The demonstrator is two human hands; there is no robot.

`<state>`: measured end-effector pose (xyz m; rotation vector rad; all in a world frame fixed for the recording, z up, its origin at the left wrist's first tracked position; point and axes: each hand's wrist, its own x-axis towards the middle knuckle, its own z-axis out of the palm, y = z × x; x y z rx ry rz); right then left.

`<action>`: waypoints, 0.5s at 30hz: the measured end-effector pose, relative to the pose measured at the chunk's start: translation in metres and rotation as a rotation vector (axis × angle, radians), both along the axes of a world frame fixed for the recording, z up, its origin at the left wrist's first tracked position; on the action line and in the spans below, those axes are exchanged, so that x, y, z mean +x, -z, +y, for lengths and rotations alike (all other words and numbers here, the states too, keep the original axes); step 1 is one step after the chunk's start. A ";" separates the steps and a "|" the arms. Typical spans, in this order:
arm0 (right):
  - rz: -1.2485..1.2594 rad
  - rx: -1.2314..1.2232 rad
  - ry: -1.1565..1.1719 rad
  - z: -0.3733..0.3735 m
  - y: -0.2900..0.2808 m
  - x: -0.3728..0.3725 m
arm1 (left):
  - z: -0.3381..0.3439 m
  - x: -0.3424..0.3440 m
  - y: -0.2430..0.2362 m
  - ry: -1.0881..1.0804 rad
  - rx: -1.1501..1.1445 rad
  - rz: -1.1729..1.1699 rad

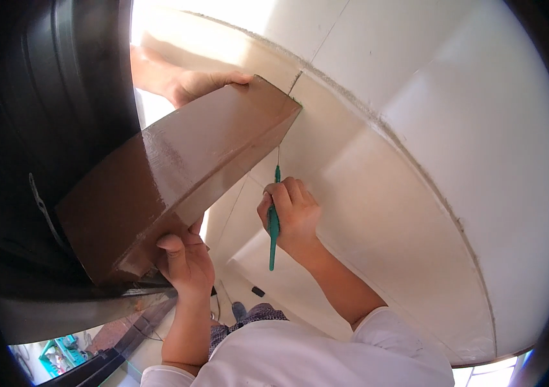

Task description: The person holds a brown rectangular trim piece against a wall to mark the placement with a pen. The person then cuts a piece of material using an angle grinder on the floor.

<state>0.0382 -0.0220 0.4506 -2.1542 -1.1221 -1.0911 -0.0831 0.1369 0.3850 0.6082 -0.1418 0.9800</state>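
A long brown box-like piece (203, 145) with a partly glossy face slants across the left half of the head view. My left hand (187, 258) grips its lower edge near the close end, with the thumb on the face and some fingers hidden behind. In my right hand (290, 213) is a slim green-handled tool (274, 226), pinched and upright, its thin tip pointing up. That tip is just below the brown piece's far end; whether they touch, I cannot tell. Another person's hand (200, 84) rests on the upper edge of the piece.
A large black ribbed object (74, 71) fills the left side, beside the brown piece. Pale panels or tiles (378, 213) with dark joint lines spread to the right. A small black object (258, 291) lies below. Green items (61, 355) show at the lower left.
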 end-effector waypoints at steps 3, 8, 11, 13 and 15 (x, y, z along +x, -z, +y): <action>0.022 0.005 -0.047 0.000 0.004 0.000 | -0.001 -0.001 -0.006 -0.013 -0.003 0.010; 0.015 -0.025 -0.061 0.000 0.003 0.011 | -0.007 0.000 -0.016 -0.052 -0.041 0.103; 0.016 -0.009 -0.057 -0.003 0.007 0.013 | -0.005 -0.001 -0.011 -0.040 -0.042 0.098; 0.023 0.008 -0.057 -0.004 0.010 0.010 | -0.005 0.000 -0.013 -0.039 -0.043 0.075; 0.037 0.023 -0.065 -0.005 0.012 0.008 | -0.004 0.000 -0.012 -0.032 -0.049 0.078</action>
